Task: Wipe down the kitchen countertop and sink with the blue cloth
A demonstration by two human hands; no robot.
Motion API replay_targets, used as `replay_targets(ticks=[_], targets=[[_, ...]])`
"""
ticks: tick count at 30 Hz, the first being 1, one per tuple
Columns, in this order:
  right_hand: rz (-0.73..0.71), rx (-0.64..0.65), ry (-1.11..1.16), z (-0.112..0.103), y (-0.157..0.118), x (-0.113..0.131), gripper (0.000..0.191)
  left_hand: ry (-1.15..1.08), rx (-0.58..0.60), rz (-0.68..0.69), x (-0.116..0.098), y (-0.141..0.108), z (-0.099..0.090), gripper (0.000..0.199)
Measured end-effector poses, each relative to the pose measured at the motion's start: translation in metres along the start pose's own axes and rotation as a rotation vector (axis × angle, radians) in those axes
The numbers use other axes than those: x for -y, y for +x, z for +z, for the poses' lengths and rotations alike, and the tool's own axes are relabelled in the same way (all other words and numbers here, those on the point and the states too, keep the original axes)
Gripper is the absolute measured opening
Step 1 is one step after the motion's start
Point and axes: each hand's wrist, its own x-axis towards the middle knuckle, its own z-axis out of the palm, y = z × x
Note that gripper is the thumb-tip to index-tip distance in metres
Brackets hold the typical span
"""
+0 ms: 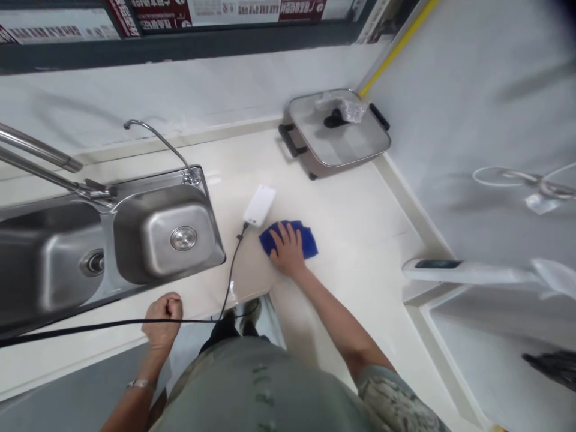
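Note:
My right hand (pixel 288 249) lies on a folded blue cloth (pixel 309 241) on the white countertop, its fingers spread and pressing down on the fabric. Just beyond the cloth is a white power bank (pixel 260 205) or similar flat box, with a black cable (pixel 230 273) plugged into its near end. My left hand (pixel 162 315) is curled into a fist at the counter's front edge, below the sink; nothing shows in it. The cable passes across the wrist side of that fist.
A double steel sink (pixel 211 231) with a thin curved faucet (pixel 158 143) fills the left. An electric pan (pixel 338 129) with a glass lid stands in the back corner. A long white device (pixel 468 272) juts in at right, below white wires (pixel 540 183) on the wall.

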Motion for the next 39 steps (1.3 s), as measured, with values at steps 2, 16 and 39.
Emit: replay_targets(ticks=[2, 16, 39], targets=[[0.049, -0.032, -0.011, -0.001, 0.021, -0.019, 0.066, 0.006, -0.009, -0.012, -0.001, -0.001, -0.001, 0.032], [0.238, -0.117, -0.011, -0.012, 0.161, -0.118, 0.063, 0.090, -0.099, -0.008, 0.011, -0.003, 0.005, 0.031], [0.641, -0.182, -0.089, -0.027, 0.147, -0.212, 0.070, 0.060, -0.056, -0.026, 0.014, -0.001, 0.005, 0.027]])
